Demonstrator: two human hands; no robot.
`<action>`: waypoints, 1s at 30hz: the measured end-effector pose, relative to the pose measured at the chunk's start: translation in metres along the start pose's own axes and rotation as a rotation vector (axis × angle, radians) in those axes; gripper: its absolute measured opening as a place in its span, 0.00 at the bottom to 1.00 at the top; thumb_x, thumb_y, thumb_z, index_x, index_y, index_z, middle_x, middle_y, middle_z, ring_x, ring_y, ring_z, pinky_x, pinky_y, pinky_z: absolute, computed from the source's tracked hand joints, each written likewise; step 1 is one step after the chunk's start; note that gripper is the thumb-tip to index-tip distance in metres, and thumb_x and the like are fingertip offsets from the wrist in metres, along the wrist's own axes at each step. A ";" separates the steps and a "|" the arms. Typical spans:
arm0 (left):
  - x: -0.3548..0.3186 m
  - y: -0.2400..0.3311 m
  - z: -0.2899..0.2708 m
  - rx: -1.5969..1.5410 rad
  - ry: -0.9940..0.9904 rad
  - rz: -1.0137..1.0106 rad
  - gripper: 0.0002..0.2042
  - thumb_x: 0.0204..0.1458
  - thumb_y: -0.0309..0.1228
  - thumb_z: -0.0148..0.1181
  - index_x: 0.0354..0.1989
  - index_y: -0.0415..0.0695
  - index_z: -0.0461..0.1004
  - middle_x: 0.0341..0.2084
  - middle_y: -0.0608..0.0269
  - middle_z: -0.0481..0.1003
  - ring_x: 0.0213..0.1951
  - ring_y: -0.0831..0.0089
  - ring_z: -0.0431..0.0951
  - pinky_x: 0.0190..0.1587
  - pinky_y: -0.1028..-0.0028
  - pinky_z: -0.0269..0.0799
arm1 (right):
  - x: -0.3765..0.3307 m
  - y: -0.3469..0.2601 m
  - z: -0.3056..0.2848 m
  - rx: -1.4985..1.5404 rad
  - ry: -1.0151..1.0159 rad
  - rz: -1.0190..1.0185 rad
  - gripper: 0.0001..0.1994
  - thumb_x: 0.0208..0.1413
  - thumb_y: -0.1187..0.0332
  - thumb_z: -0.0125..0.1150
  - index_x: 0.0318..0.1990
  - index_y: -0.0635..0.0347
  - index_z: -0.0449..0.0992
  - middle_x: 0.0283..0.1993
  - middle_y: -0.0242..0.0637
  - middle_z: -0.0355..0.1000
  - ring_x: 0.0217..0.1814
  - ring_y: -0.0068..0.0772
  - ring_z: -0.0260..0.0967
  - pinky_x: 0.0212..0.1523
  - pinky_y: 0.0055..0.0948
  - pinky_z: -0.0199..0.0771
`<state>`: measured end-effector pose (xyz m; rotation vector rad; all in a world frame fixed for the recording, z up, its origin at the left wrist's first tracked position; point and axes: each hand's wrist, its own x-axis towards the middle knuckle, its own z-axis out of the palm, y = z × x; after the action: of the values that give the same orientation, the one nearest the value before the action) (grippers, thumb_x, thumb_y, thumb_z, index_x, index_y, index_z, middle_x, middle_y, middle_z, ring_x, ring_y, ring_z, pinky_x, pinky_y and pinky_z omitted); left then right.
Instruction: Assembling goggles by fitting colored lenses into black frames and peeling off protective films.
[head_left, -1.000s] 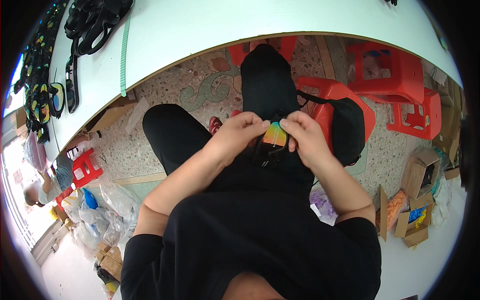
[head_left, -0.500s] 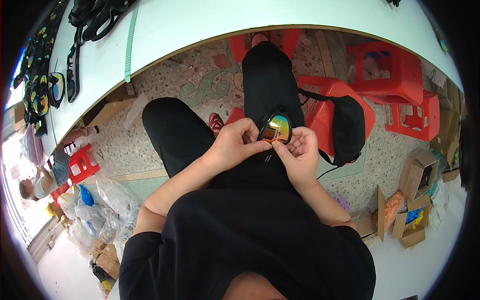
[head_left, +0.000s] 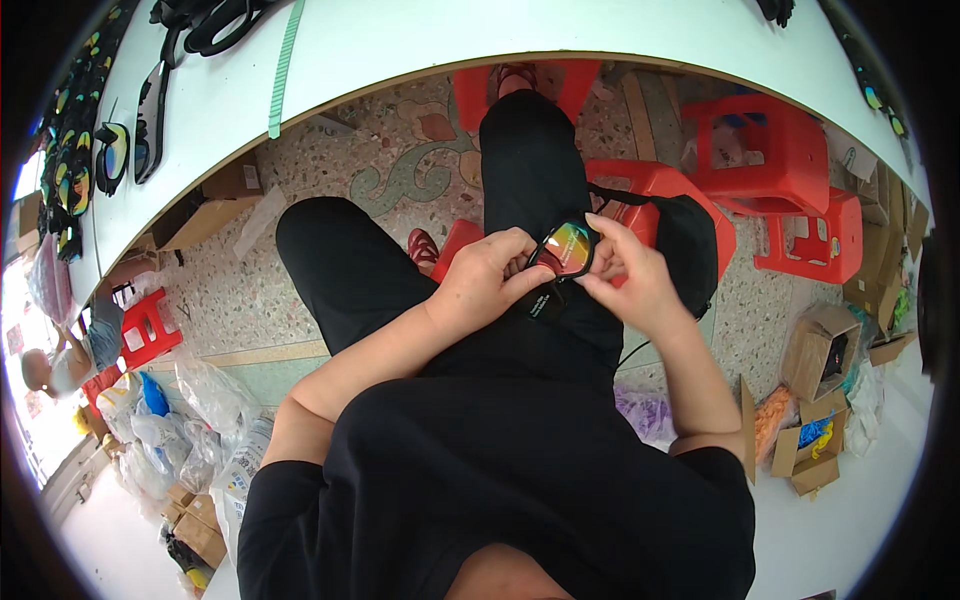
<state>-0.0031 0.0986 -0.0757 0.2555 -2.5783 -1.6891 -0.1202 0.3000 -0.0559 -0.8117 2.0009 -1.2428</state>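
Observation:
Over my lap I hold a pair of black-framed sunglasses (head_left: 568, 248) with a mirrored lens that shines orange, yellow and green. My left hand (head_left: 486, 276) is closed on their left side, the thumb lying at the lower edge of the lens. On the other side my right hand (head_left: 636, 278) grips the frame, with fingers at its upper right corner and the thumb lower down. The far side of the frame is hidden by the lens and my fingers.
Ahead curves a white table (head_left: 400, 45) with black frames (head_left: 152, 125), sunglasses (head_left: 112, 158) and a green tape strip (head_left: 287, 70). Red stools (head_left: 757, 150) and a black bag (head_left: 688, 250) stand right. Cartons (head_left: 820, 350) and plastic bags (head_left: 215, 395) lie around. Another person (head_left: 75, 360) is far left.
The sunglasses have tilted and shifted slightly right. My right hand has moved from their lower edge up to the right side, its fingers now reaching the upper corner.

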 end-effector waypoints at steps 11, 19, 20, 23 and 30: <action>0.012 0.000 -0.006 -0.015 0.041 0.144 0.15 0.46 0.31 0.71 0.39 0.39 0.74 0.29 0.56 0.74 0.32 0.64 0.77 0.36 0.69 0.73 | 0.055 -0.027 -0.036 -0.536 -0.361 -0.466 0.33 0.28 0.68 0.78 0.51 0.57 0.76 0.47 0.38 0.72 0.51 0.44 0.70 0.51 0.38 0.73; -0.001 0.002 -0.006 -0.425 0.392 -0.288 0.09 0.61 0.27 0.55 0.45 0.34 0.70 0.31 0.55 0.75 0.34 0.69 0.77 0.40 0.73 0.73 | -0.002 -0.029 0.039 -0.481 0.481 -0.204 0.37 0.32 0.58 0.81 0.52 0.66 0.73 0.35 0.42 0.69 0.34 0.42 0.70 0.36 0.35 0.74; 0.001 0.005 -0.006 -0.267 0.402 -0.220 0.08 0.62 0.27 0.54 0.44 0.34 0.71 0.31 0.54 0.75 0.34 0.68 0.77 0.39 0.73 0.72 | -0.006 -0.028 0.052 -0.471 0.508 -0.194 0.38 0.33 0.57 0.81 0.54 0.66 0.72 0.34 0.40 0.68 0.32 0.39 0.69 0.32 0.33 0.73; 0.006 0.008 -0.004 -0.123 0.409 -0.181 0.08 0.62 0.28 0.53 0.42 0.35 0.72 0.32 0.52 0.75 0.34 0.63 0.77 0.38 0.70 0.71 | -0.017 -0.028 0.076 -0.362 0.484 -0.027 0.44 0.34 0.54 0.80 0.58 0.68 0.68 0.34 0.39 0.68 0.31 0.36 0.69 0.30 0.32 0.72; 0.018 -0.005 -0.009 -0.029 0.236 -0.021 0.08 0.57 0.28 0.59 0.39 0.37 0.77 0.33 0.50 0.76 0.36 0.56 0.77 0.40 0.66 0.72 | -0.019 -0.018 0.065 -0.180 0.464 -0.122 0.40 0.39 0.57 0.78 0.59 0.68 0.67 0.34 0.36 0.66 0.31 0.28 0.64 0.32 0.27 0.68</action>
<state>-0.0195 0.0858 -0.0774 0.4529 -2.3872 -1.5933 -0.0549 0.2739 -0.0587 -0.7915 2.4938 -1.4359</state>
